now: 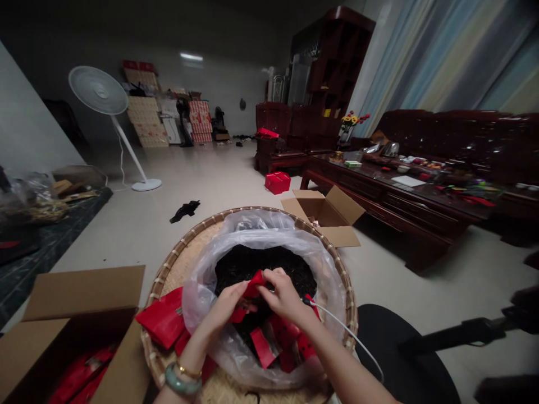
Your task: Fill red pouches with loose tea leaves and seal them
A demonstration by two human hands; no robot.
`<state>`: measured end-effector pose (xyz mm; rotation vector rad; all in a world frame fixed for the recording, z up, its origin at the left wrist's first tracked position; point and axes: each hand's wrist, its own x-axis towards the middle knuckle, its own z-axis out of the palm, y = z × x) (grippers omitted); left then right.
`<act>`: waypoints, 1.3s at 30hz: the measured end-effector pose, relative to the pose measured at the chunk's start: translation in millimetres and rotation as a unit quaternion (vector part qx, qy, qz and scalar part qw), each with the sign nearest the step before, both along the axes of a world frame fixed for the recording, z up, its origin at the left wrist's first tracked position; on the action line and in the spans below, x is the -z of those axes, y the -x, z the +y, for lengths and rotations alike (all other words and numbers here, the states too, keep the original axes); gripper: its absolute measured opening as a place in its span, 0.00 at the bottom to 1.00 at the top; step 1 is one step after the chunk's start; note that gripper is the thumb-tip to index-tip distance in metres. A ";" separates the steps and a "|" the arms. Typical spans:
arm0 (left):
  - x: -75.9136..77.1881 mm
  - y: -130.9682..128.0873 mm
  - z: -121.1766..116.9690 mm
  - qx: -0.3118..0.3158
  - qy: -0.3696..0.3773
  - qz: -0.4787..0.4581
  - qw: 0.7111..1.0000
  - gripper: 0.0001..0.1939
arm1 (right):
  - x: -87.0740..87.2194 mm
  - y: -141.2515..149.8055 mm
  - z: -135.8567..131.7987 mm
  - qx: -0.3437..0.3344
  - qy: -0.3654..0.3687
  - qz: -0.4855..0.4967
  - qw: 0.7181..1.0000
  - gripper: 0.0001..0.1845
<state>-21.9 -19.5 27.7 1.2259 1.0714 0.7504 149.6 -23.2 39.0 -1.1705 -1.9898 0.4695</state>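
L hand (229, 300) & R hand (283, 290) both pinching small red packet (255, 284), over open translucent plastic bag (197, 289) w/ loose black bits (261, 261), on round woven-bamboo tray (187, 244). White cable (357, 338) crosses bag rim nr R hand. Count: 2 open brown cardboard boxes (84, 292), 1 white pedestal fan (99, 90); other red packets (264, 349) in bag overlap, can't count.

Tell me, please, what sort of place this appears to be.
Most likely a home's living room, partly used for storage: a dark wooden settee stands behind a low table, and stacked boxes fill part of the far end.
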 end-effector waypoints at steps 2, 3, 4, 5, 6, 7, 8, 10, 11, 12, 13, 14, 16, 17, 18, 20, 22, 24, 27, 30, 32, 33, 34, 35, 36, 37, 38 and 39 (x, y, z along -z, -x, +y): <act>-3.7 0.7 1.3 0.003 0.025 -0.008 1.000 0.32 | -0.8 -0.5 1.7 -0.010 0.015 -0.007 1.000 0.06; -4.6 0.9 1.2 0.001 0.034 -0.015 0.999 0.31 | -1.1 -1.1 2.3 -0.018 0.029 -0.002 0.999 0.05; -4.9 0.8 0.8 -0.002 0.043 -0.026 0.999 0.30 | -1.2 -2.0 2.7 -0.031 0.051 0.010 0.998 0.04; -4.7 0.5 0.1 -0.001 0.053 -0.039 0.998 0.28 | -1.0 -2.9 2.9 -0.056 0.082 0.028 0.995 0.03; -4.1 -0.2 -0.6 0.003 0.062 -0.049 0.997 0.26 | -0.6 -4.0 3.1 -0.089 0.121 0.052 0.987 0.01; -3.4 -1.1 -1.1 0.009 0.068 -0.054 0.996 0.25 | 0.3 -4.9 3.2 -0.123 0.162 0.081 0.976 0.02; -2.6 -2.1 -1.4 0.015 0.070 -0.053 0.996 0.24 | 1.6 -5.8 3.1 -0.148 0.199 0.112 0.962 0.02; -2.0 -3.7 -1.0 0.032 0.054 -0.030 0.998 0.23 | 5.1 -7.0 2.1 -0.170 0.247 0.163 0.940 0.04; -2.5 -3.9 -0.4 0.043 0.040 -0.009 0.998 0.23 | 7.0 -7.5 1.2 -0.167 0.252 0.177 0.937 0.05; -3.5 -3.5 0.4 0.058 0.023 0.014 0.998 0.24 | 8.7 -7.9 0.1 -0.162 0.247 0.186 0.937 0.05; -5.1 -2.7 1.2 0.076 0.001 0.035 0.997 0.24 | 10.1 -8.4 -1.1 -0.164 0.241 0.190 0.938 0.06; -7.0 -1.5 2.0 0.095 -0.023 0.053 0.994 0.25 | 11.2 -9.1 -2.3 -0.171 0.241 0.193 0.936 0.07; -11.7 1.1 3.1 0.128 -0.071 0.076 0.986 0.25 | 12.5 -10.9 -3.7 -0.191 0.273 0.206 0.920 0.12; -13.9 2.0 3.6 0.139 -0.091 0.082 0.983 0.24 | 12.8 -12.1 -3.6 -0.204 0.300 0.216 0.907 0.14; -15.8 2.5 4.0 0.145 -0.107 0.090 0.980 0.24 | 13.1 -13.4 -3.1 -0.220 0.325 0.223 0.892 0.16; -18.3 2.2 5.3 0.157 -0.128 0.114 0.973 0.24 | 13.8 -15.6 -1.1 -0.256 0.352 0.213 0.874 0.17; -18.7 0.9 7.6 0.170 -0.148 0.144 0.963 0.24 | 15.0 -16.9 0.9 -0.292 0.354 0.169 0.872 0.16; -17.2 0.2 10.7 0.179 -0.166 0.162 0.956 0.23 | 16.4 -17.3 1.8 -0.303 0.350 0.113 0.879 0.19; -12.7 3.0 14.4 0.147 -0.210 0.189 0.948 0.23 | 18.8 -18.2 2.4 -0.274 0.330 0.076 0.900 0.23; -4.9 8.4 14.1 0.101 -0.307 0.257 0.911 0.22 | 22.7 -20.7 7.7 -0.225 0.307 0.117 0.917 0.26; 2.1 10.3 12.0 0.091 -0.388 0.297 0.868 0.28 | 26.0 -21.2 15.0 -0.195 0.321 0.165 0.912 0.29; 5.7 10.1 10.8 0.088 -0.425 0.315 0.844 0.32 | 27.5 -20.6 19.2 -0.184 0.339 0.192 0.902 0.30; 9.0 9.3 9.8 0.080 -0.456 0.333 0.821 0.35 | 28.7 -19.3 23.4 -0.178 0.359 0.219 0.890 0.30; 12.0 7.9 8.9 0.066 -0.481 0.354 0.799 0.36 | 29.5 -17.4 27.3 -0.176 0.377 0.244 0.876 0.30; 14.4 6.3 8.3 0.047 -0.499 0.377 0.779 0.36 | 29.8 -15.1 30.8 -0.175 0.391 0.267 0.864 0.30; 16.1 4.7 8.0 0.026 -0.512 0.398 0.761 0.35 | 29.9 -12.5 33.6 -0.174 0.397 0.284 0.855 0.29; 17.4 3.3 8.0 0.008 -0.521 0.416 0.745 0.33 | 29.8 -10.0 35.7 -0.171 0.400 0.296 0.850 0.28; 18.3 2.3 8.2 -0.007 -0.528 0.429 0.732 0.32 | 29.7 -7.7 37.2 -0.170 0.402 0.306 0.846 0.26</act>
